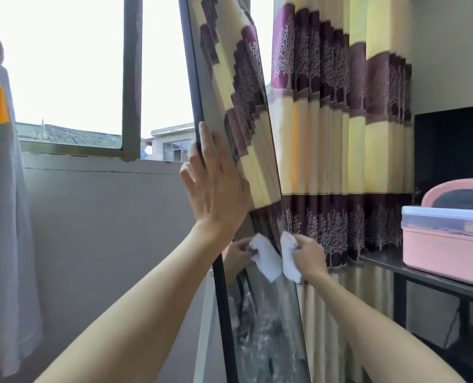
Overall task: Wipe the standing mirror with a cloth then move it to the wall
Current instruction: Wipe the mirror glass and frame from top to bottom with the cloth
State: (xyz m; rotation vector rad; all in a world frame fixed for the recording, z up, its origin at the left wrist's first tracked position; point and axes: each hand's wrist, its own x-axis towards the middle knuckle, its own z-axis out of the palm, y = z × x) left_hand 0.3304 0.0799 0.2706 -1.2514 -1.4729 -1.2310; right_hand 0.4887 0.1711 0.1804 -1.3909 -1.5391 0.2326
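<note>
The mirror (246, 150) stands tilted in the middle, seen nearly edge-on, its top leaning left. Behind it to the left is the window (131, 78), above a low wall (105, 217). Just right of the mirror hangs the curtain (340, 134). Further right stands a shelf (423, 275) with a box (448, 244) on it. A garment (0, 189) hangs at the far left. The left hand (216, 186) lies on the mirror's left edge; lower, the right hand (308, 254) holds the cloth (289, 257) at its right edge.

mirror (257, 139): tall, black frame, tilted, curtain reflected, mid-scene | cloth (290, 255): small, white, crumpled, against mirror's right edge
</note>
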